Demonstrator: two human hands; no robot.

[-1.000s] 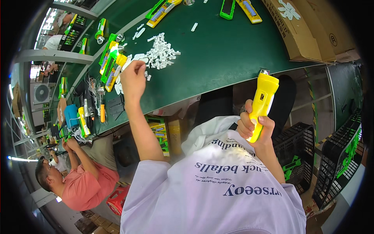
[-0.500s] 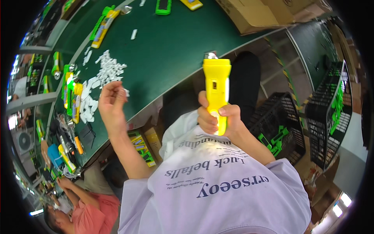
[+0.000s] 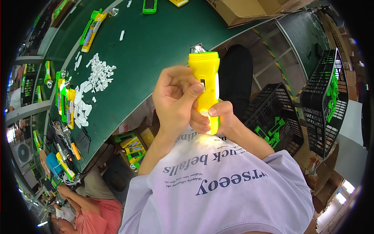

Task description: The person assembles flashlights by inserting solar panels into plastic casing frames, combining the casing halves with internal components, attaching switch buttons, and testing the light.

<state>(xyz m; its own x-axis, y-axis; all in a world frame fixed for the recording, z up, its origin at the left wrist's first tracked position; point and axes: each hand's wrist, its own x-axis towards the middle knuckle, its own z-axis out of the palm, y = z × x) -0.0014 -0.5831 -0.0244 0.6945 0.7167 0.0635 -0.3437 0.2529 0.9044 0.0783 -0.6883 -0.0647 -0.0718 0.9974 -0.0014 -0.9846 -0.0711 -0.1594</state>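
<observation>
A yellow flashlight (image 3: 208, 78) stands upright in front of my chest, its threaded head up and a shiny reflector (image 3: 198, 48) with thin wires sitting loose at its top. My right hand (image 3: 218, 117) is wrapped round the lower body. At the dark switch slot in the flashlight's side, my left hand (image 3: 177, 93) has thumb and forefinger pinched on a small white plastic piece (image 3: 203, 83), mostly covered by the fingertips. Many similar white pieces lie heaped (image 3: 102, 74) on the green table, beside larger white strips (image 3: 82, 103).
Half-assembled yellow and green flashlights (image 3: 93, 31) lie on the table (image 3: 148, 50), with tools and wires (image 3: 64, 146) at left. A cardboard box (image 3: 241, 13) sits at the far edge. Black crates (image 3: 269, 113) with green parts stand at right. A co-worker in a pink shirt (image 3: 99, 214) sits lower left.
My left hand has moved right from beside the white pile to the flashlight's switch slot. My right hand keeps its hold on the flashlight. The view has shifted slightly.
</observation>
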